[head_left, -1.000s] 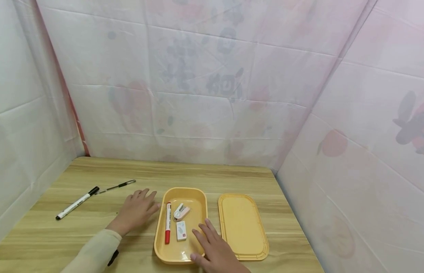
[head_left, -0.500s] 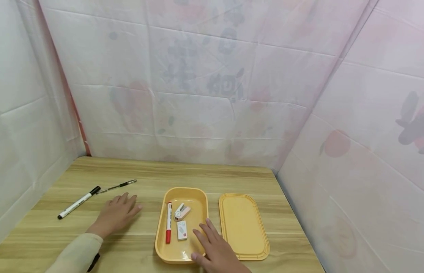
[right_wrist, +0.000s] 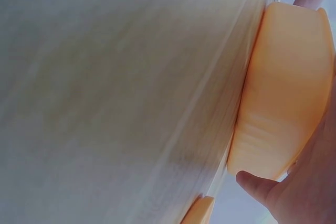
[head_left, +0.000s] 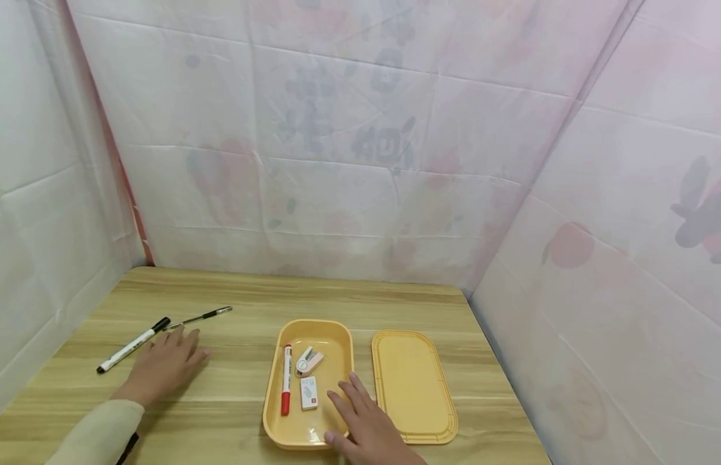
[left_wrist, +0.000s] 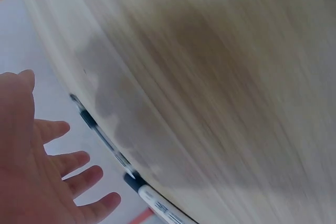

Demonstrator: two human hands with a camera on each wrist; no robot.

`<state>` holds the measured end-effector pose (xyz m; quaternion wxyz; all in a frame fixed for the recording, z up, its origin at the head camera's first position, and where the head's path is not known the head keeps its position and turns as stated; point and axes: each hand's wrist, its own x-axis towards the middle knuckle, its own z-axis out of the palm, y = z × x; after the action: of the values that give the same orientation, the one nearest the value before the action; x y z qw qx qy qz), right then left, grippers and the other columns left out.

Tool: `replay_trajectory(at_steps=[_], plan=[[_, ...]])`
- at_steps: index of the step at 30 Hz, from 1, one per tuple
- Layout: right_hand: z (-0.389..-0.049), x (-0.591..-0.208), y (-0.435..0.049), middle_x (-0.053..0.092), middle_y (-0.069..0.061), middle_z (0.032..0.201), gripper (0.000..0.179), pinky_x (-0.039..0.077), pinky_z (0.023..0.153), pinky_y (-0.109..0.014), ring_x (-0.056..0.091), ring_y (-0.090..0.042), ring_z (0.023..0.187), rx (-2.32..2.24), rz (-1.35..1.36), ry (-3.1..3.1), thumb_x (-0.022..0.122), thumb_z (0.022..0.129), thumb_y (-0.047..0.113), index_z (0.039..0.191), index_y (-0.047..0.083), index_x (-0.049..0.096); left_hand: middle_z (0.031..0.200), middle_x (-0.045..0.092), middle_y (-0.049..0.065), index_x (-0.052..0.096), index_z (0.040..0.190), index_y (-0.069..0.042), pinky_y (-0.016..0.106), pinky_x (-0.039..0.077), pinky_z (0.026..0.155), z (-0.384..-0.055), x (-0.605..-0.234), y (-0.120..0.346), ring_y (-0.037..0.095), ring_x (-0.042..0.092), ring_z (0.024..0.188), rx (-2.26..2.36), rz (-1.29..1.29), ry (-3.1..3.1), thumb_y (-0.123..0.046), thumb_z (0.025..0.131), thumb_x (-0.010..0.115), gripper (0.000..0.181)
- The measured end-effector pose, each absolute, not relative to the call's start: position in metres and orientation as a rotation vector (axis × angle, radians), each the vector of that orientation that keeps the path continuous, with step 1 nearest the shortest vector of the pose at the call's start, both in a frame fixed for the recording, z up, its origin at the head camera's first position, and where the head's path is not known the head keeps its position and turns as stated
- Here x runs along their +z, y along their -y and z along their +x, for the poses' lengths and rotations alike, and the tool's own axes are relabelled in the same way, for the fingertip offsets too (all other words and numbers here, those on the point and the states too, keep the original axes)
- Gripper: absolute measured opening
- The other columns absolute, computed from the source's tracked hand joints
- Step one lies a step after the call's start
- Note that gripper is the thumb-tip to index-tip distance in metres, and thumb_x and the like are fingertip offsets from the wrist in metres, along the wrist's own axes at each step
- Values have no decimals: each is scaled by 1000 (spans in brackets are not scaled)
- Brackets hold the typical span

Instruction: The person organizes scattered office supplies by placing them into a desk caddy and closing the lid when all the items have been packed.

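On the counter (head_left: 238, 413), at lower centre, the yellow box (head_left: 335, 355) is overlapped by the right hand (head_left: 368, 426), grip released. By the left hand (head_left: 162, 363), grip also released, the marker (head_left: 130, 349) at lower left is seemingly sought; a pinch is called for.

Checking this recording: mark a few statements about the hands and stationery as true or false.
1. The left hand is nearer the black-and-white marker than the right hand is. True.
2. The left hand grips a marker. False: it holds nothing.
3. The red marker lies in the yellow box. True.
4. The yellow box is closed. False: its lid lies beside it on the table.
5. The stapler is inside the yellow box. True.
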<state>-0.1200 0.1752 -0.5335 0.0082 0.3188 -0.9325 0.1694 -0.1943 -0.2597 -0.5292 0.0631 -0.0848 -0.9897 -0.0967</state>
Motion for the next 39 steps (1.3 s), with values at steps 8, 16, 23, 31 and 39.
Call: replay_trajectory(at_steps=[8, 16, 23, 31, 39], plan=[[-121, -536, -175, 25, -6, 157, 60, 41, 95, -62, 9, -28, 147, 516, 996, 2911, 36, 98, 56, 151, 29, 25, 138, 37, 34, 43, 139, 0, 74, 31, 85, -195, -532, 282, 57, 36, 117, -284, -201, 2996, -57, 97, 38, 72], [-123, -536, -174, 26, -6, 156, 59, 43, 91, -63, 8, -29, 147, 517, 995, 2929, 36, 98, 54, 151, 28, 28, 133, 40, 35, 40, 140, 1, 76, 30, 80, -205, -537, 302, 58, 35, 114, -327, -125, 2996, -58, 98, 33, 73], [-124, -534, -173, 28, -7, 155, 58, 43, 90, -64, 9, -30, 147, 537, 997, 2942, 36, 98, 54, 150, 28, 28, 126, 41, 39, 41, 134, 5, 74, 35, 71, -206, -540, 321, 60, 38, 107, -299, -40, 3015, -60, 97, 32, 75], [-121, -536, -175, 30, -7, 154, 58, 42, 95, -58, 11, -29, 146, 482, 1009, 2875, 38, 98, 53, 149, 27, 30, 118, 41, 38, 40, 130, 9, 70, 40, 64, -206, -542, 342, 59, 40, 100, -350, 9, 3012, -55, 97, 40, 72], [-122, -537, -175, 31, -6, 154, 57, 43, 95, -57, 12, -28, 146, 444, 1011, 2865, 37, 98, 55, 148, 27, 32, 116, 38, 35, 45, 122, 4, 65, 38, 58, -205, -544, 349, 59, 41, 97, -439, 39, 3045, -54, 97, 40, 63]])
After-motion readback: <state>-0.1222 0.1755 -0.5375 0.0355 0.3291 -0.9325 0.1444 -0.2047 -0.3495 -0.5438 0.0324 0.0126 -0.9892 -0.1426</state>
